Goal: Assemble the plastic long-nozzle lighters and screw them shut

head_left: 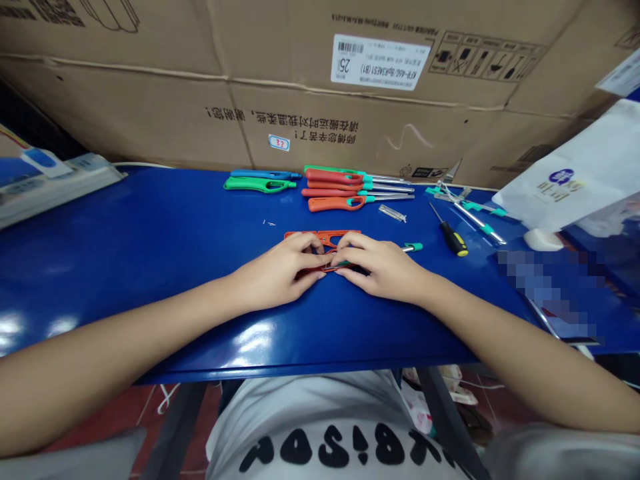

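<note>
Small parts under tight fingertips: a slip could scatter them.
From my remote view, the left hand (280,272) pinches a red casing (306,271) above the blue table (200,227); the right hand (385,268) closes on its other end, hiding any inner pieces. Uneven squeezing could pop something loose, and a knuckle could nudge the orange casing half (327,236) lying just beyond.
</note>
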A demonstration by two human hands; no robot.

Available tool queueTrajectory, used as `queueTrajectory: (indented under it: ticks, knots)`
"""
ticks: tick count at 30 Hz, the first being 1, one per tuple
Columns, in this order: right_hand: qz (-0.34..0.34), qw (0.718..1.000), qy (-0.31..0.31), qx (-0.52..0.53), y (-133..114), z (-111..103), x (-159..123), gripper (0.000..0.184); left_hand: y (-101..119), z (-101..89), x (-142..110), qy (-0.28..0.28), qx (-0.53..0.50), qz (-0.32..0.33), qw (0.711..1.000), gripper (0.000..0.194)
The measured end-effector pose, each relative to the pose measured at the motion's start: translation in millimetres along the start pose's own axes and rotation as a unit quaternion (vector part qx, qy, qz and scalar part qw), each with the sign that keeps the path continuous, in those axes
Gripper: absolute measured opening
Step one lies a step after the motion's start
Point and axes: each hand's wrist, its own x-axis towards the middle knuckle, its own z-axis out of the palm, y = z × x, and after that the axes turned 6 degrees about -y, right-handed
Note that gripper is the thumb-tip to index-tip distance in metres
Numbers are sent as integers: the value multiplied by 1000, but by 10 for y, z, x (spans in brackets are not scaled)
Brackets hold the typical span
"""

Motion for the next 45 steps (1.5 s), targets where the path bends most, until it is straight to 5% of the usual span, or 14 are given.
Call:
queueTrajectory:
  ticks: [14,23,34,45]
  knots:
    - [67,970,17,232,65,-133,-29,12,18,-39,-8,-30,87,30,995,37]
    - [-7,991,32,128,156,-121,-35,6,27,41,-29,38,24,-2,999,35]
    - [-76,994,13,74,166,-111,-48,9,23,45,-27,48,-17,-39,998,41]
    - [13,987,-1,163,135,-204,-63,6,66,47,-32,62,0,-12,998,40]
